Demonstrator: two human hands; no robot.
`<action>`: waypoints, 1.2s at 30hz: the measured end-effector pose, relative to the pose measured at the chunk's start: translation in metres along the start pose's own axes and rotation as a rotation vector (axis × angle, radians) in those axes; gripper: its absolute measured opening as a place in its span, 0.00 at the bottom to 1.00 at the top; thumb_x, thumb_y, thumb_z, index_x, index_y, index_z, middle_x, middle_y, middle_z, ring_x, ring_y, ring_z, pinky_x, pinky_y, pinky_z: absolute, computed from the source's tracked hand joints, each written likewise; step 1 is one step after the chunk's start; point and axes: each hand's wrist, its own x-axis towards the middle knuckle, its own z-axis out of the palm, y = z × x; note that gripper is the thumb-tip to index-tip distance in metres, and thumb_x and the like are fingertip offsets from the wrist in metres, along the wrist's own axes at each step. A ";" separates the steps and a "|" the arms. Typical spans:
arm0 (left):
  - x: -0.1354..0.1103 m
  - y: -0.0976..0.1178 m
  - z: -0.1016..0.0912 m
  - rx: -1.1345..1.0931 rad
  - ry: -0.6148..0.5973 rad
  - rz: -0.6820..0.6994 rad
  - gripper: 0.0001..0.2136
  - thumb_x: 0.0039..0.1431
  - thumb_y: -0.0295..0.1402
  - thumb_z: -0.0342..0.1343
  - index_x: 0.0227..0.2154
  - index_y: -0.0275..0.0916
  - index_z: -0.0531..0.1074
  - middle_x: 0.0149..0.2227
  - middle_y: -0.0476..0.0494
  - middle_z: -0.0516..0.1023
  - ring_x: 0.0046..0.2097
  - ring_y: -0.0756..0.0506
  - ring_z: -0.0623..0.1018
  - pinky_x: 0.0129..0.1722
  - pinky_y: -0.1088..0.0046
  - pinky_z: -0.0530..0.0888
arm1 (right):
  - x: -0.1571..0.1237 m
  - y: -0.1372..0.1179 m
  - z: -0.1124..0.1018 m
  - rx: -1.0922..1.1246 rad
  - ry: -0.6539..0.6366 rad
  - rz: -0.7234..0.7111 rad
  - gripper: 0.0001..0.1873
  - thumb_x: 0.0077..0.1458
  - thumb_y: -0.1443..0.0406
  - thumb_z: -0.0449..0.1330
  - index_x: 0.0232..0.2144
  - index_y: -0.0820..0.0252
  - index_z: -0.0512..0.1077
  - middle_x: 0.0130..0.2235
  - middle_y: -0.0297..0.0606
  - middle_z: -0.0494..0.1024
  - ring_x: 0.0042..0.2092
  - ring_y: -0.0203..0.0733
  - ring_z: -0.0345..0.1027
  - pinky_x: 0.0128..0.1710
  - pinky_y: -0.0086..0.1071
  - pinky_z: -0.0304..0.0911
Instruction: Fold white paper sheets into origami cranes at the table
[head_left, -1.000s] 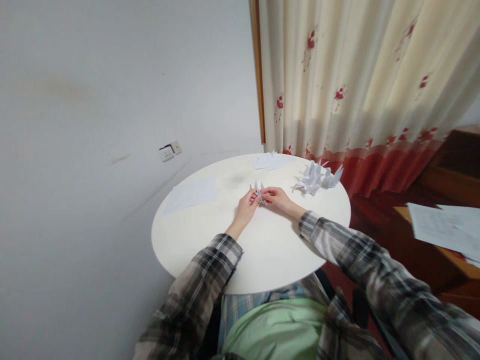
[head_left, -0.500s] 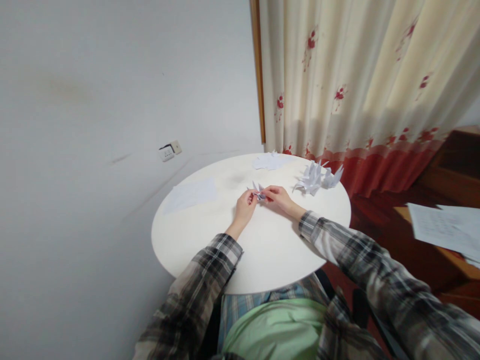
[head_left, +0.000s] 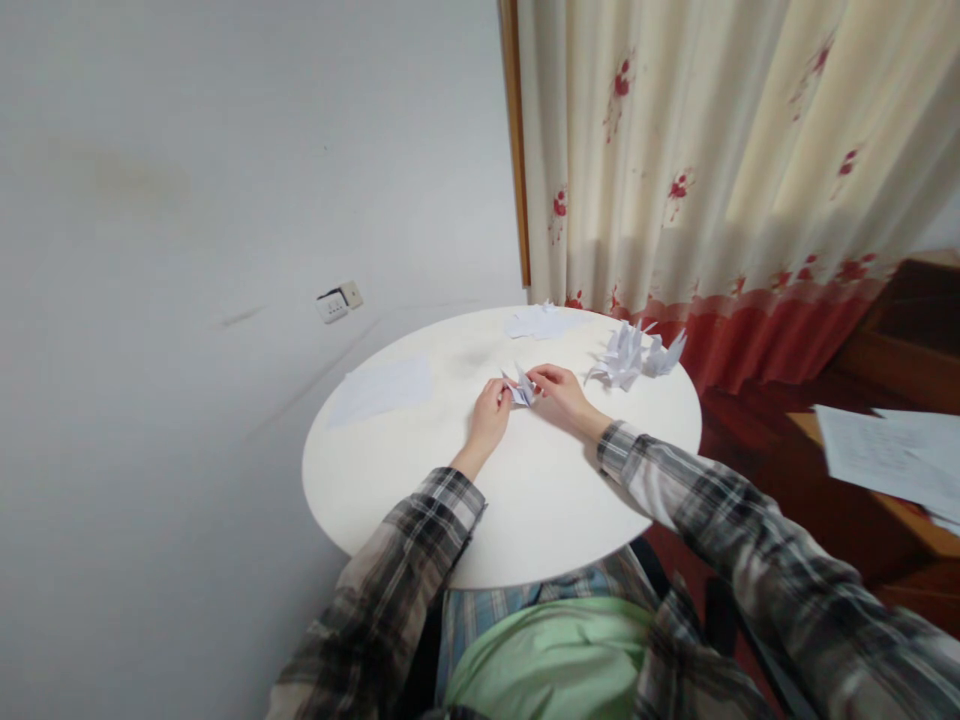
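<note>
A small white paper crane with pointed wings sits between my two hands over the middle of the round table. My left hand is closed, its fingertips pinching the crane's left side. From the right, my right hand has its thumb and fingers bent in on the crane's other end. The fingers partly cover the folds, so the crane's ends are hard to make out. Several more folded paper cranes lie heaped to the right of my right hand.
The round white table stands against a wall. Flat white paper lies at its left, and more paper at the far edge. Sheets of paper rest on wooden furniture at the right. A curtain hangs behind.
My fingers have drawn slightly apart around the paper crane, and more of its middle and wings shows. The right hand's fingertips have shifted a little up and right.
</note>
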 end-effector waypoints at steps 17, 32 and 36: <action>-0.002 0.007 -0.005 0.106 -0.034 0.131 0.11 0.51 0.20 0.45 0.33 0.40 0.68 0.37 0.46 0.70 0.42 0.47 0.70 0.40 0.72 0.68 | -0.006 0.003 0.002 -0.214 -0.038 -0.113 0.11 0.43 0.59 0.60 0.26 0.61 0.75 0.29 0.38 0.76 0.31 0.38 0.66 0.35 0.31 0.60; -0.003 0.004 -0.003 0.161 0.024 0.223 0.10 0.50 0.19 0.47 0.32 0.39 0.67 0.36 0.47 0.68 0.39 0.49 0.69 0.39 0.74 0.68 | -0.007 0.006 0.001 -0.470 -0.118 -0.286 0.12 0.51 0.61 0.56 0.33 0.60 0.77 0.34 0.38 0.79 0.33 0.39 0.70 0.35 0.28 0.61; -0.003 0.004 -0.003 0.166 0.034 0.242 0.09 0.50 0.19 0.47 0.30 0.39 0.67 0.35 0.47 0.68 0.40 0.49 0.69 0.39 0.74 0.68 | -0.007 0.007 0.001 -0.488 -0.136 -0.319 0.11 0.52 0.61 0.56 0.32 0.59 0.77 0.35 0.38 0.78 0.35 0.40 0.71 0.36 0.28 0.61</action>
